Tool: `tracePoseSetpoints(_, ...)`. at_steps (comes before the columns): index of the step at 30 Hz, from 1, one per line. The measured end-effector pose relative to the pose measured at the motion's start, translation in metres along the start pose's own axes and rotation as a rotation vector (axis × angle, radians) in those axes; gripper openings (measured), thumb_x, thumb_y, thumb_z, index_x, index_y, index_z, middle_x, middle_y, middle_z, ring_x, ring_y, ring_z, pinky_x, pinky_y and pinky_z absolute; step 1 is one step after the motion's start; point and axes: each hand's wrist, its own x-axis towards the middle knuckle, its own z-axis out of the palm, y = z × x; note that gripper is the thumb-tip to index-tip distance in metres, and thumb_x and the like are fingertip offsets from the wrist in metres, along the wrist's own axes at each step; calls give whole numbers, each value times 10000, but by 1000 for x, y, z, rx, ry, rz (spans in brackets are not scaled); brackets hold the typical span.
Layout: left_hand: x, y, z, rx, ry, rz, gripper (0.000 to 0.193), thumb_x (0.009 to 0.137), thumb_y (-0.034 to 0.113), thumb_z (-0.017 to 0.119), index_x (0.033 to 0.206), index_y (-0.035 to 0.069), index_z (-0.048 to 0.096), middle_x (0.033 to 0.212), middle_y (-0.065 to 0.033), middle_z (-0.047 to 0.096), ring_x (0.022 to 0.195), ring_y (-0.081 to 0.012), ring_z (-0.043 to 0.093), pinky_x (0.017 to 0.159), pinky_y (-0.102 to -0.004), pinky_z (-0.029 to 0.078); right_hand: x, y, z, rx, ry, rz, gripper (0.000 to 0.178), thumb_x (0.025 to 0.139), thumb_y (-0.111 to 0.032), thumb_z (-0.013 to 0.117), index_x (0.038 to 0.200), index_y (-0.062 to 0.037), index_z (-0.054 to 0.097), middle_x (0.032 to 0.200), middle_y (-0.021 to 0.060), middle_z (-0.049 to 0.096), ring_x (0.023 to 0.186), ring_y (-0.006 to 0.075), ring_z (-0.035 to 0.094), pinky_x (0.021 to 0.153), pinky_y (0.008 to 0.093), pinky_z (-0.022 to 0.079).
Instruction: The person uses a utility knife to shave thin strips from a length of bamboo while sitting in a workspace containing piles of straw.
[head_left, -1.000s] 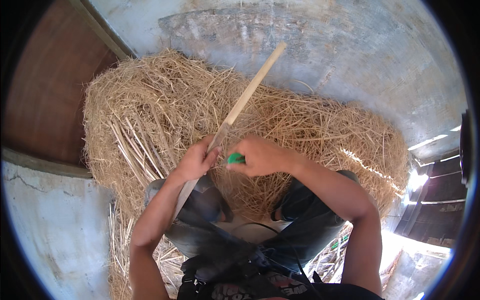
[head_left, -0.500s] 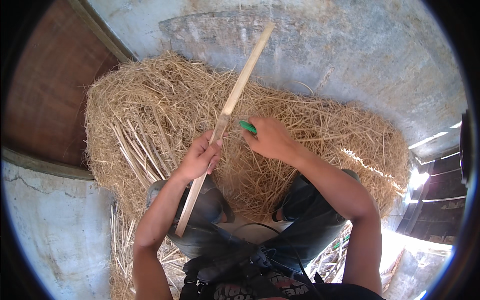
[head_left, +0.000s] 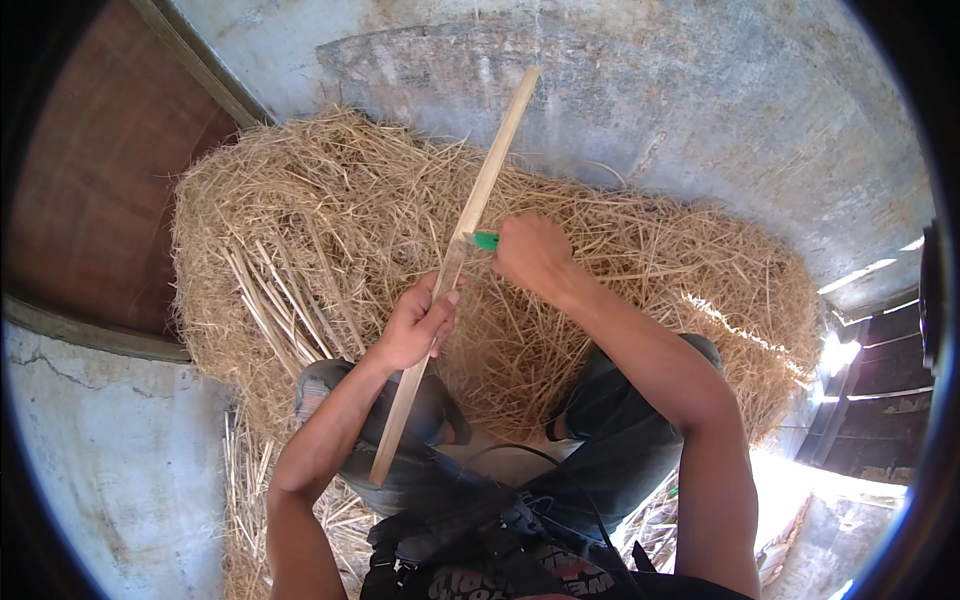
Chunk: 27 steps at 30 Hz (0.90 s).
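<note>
My left hand (head_left: 418, 325) is closed around a long, flat strip of pale wood or bamboo (head_left: 494, 160). The strip slants from above my left thigh up toward the far wall, with a node-like mark near its middle. In my right hand (head_left: 534, 255) is a green-handled utility knife (head_left: 486, 241), held in a fist. Its blade end meets the strip's right edge just above my left hand; whether it cuts in is too small to tell.
A large heap of dry straw (head_left: 330, 190) lies in front of me, with several thin pale sticks (head_left: 275, 300) on its left. Beyond it rises a stained grey-blue wall (head_left: 620, 90). A brown panel (head_left: 110, 180) stands at the left. Dark slats (head_left: 880, 380) with light gaps are at the right.
The knife has moved slightly left and up to meet the strip. My left hand and the strip have shifted a little to the right, and the strip's far end sits lower.
</note>
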Motion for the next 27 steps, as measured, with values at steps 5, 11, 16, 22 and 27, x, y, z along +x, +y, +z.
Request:
tracePoseSetpoints(5, -1, -3, -3, 4, 29, 5, 304, 1100, 214, 451, 1328, 13, 471, 638, 18, 469, 435, -78, 448, 411, -234, 395, 11, 3, 3, -5, 78, -4, 176, 753, -139, 730, 767, 37, 718, 744, 224, 688, 680, 362, 713, 603, 467, 577)
tracePoseSetpoints(11, -24, 5, 9, 8, -95, -57, 321, 1098, 216, 462, 1346, 12, 473, 604, 38, 461, 420, -67, 442, 407, -224, 386, 39, 62, -32, 235, 290, 252, 178, 847, -161, 672, 836, 2, 742, 756, 200, 703, 693, 331, 725, 628, 453, 585)
tracePoseSetpoints(16, -39, 10, 0, 34, -188, -44, 332, 1097, 200, 464, 1363, 2, 486, 579, 40, 480, 410, -52, 433, 401, -216, 377, 22, 125, -103, -11, 405, 514, 249, 908, -230, 677, 878, 9, 738, 778, 170, 729, 711, 247, 725, 655, 367, 595)
tracePoseSetpoints(22, -29, 8, 1, -46, -151, 3, 334, 1100, 206, 444, 1354, -8, 480, 563, 32, 446, 392, -62, 405, 388, -222, 353, -16, 77, -75, 99, 309, 201, 192, 838, -148, 666, 847, 37, 715, 718, 214, 677, 688, 362, 702, 671, 474, 581)
tracePoseSetpoints(27, -21, 5, 2, -324, -144, -22, 332, 1116, 274, 417, 1319, 21, 486, 542, 44, 337, 362, -81, 325, 369, -228, 296, -45, 4, -30, 58, 40, -39, 175, 751, -141, 692, 728, 32, 700, 705, 221, 661, 685, 392, 694, 660, 483, 571)
